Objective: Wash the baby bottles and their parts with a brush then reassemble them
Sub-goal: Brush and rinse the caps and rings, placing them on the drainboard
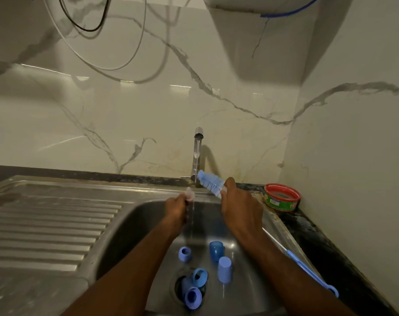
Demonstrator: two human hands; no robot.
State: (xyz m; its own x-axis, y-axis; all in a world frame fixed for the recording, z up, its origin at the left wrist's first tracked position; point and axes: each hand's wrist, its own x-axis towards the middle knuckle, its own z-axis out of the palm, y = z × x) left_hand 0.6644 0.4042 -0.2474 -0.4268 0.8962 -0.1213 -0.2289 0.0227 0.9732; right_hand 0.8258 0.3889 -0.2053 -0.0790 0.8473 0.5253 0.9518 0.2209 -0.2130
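Observation:
My left hand grips a clear teat under the thin stream of water from the tap. My right hand holds a blue bottle brush just below its bristle head, which points up and left toward the tap. The brush's long blue handle runs back past my right forearm. Several blue bottle parts lie on the sink floor: a collar ring, a dark blue cap, a light blue cap, and two rings over the drain.
A ribbed steel draining board lies to the left of the basin. A red and green round tin stands on the dark counter at the right, by the marble wall corner. Cables hang on the wall above.

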